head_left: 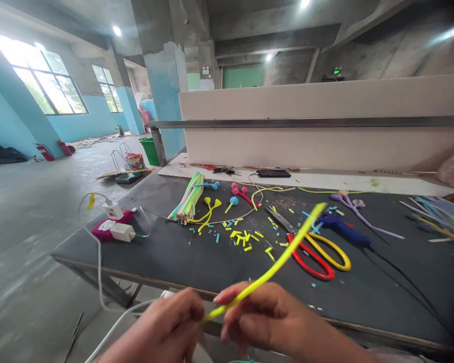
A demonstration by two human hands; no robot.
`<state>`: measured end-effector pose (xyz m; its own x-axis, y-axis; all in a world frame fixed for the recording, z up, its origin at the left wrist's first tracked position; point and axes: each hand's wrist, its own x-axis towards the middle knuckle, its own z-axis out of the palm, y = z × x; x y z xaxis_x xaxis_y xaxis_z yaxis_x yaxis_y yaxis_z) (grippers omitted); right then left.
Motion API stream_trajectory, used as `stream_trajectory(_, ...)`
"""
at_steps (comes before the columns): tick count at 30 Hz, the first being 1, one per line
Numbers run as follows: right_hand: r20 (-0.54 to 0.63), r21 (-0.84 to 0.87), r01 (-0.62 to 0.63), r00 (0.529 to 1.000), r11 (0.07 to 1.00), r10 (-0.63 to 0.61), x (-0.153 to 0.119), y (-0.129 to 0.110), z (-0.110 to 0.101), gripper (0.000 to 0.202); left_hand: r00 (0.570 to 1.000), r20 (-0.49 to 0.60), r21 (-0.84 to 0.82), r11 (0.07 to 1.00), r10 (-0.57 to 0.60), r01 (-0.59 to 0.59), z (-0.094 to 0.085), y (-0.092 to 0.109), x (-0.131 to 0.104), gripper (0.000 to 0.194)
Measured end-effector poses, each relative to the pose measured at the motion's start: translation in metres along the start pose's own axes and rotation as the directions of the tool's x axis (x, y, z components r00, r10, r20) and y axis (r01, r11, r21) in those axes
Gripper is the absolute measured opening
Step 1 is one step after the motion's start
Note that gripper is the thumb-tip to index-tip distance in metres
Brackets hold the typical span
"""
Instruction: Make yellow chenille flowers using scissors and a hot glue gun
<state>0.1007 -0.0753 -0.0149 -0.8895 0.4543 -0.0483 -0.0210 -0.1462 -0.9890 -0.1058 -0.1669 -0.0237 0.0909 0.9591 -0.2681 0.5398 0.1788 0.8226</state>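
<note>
A long yellow pipe cleaner [272,269] slants up and to the right from my hands, over the front edge of the table. Its lower end is pinched in the closed fingers of my left hand [174,320]. My right hand [268,315] grips the same stem a little higher, between thumb and fingers. Just beyond, large scissors [314,257] with one red and one yellow handle lie on the table, partly behind the stem's upper part. Short yellow cut pieces [244,237] are scattered left of the scissors, with small blue bits among them.
A blue glue gun [344,229] with a black cord lies at the right. Pastel pipe cleaners [189,199] form a bundle at back left, near small yellow flower stems [208,206]. A pink power strip [113,227] with chargers sits near the left edge; more stems [439,217] lie far right.
</note>
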Motion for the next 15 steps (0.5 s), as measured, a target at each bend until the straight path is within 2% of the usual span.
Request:
stream_trajectory(2, -0.161, -0.035, 0.106, 0.981, 0.994, -0.110, -0.005, -0.008, -0.020, 0.021, 0.993, 0.044, -0.018, 0.993, 0.114, -0.113, -0.004, 0.028, 0.032, 0.009)
stream_trajectory(3, -0.262, -0.105, 0.152, 0.949, 0.983, -0.175, -0.005, -0.012, -0.031, 0.020, 0.984, 0.068, -0.022, 0.986, 0.167, -0.165, -0.006, 0.041, 0.050, 0.008)
stream_trajectory(5, -0.425, -0.249, 0.196, 0.858, 0.948, -0.289, -0.002, -0.018, -0.055, 0.022, 0.958, 0.151, -0.108, 0.967, 0.244, -0.230, -0.010, 0.063, 0.087, 0.004)
stream_trajectory(7, -0.550, -0.296, 0.213, 0.759, 0.931, -0.349, -0.001, -0.019, -0.077, 0.025, 0.904, 0.339, -0.167, 0.963, 0.260, -0.214, -0.010, 0.078, 0.122, 0.007)
stream_trajectory(9, -0.632, -0.286, 0.208, 0.693, 0.936, -0.347, -0.004, -0.014, -0.096, 0.027, 0.838, 0.472, -0.229, 0.956, 0.272, -0.181, -0.006, 0.086, 0.152, 0.009)
stream_trajectory(11, -0.687, -0.269, 0.191, 0.649, 0.944, -0.327, -0.010, -0.008, -0.107, 0.028, 0.780, 0.558, -0.300, 0.945, 0.283, -0.128, 0.001, 0.088, 0.175, 0.016)
stream_trajectory(13, -0.723, -0.276, 0.165, 0.613, 0.947, -0.318, -0.016, -0.003, -0.112, 0.027, 0.750, 0.593, -0.375, 0.925, 0.293, -0.065, 0.009, 0.084, 0.188, 0.023)
stream_trajectory(15, -0.736, -0.313, 0.127, 0.594, 0.941, -0.325, -0.021, -0.002, -0.113, 0.026, 0.743, 0.600, -0.439, 0.898, 0.298, -0.005, 0.017, 0.079, 0.195, 0.026)
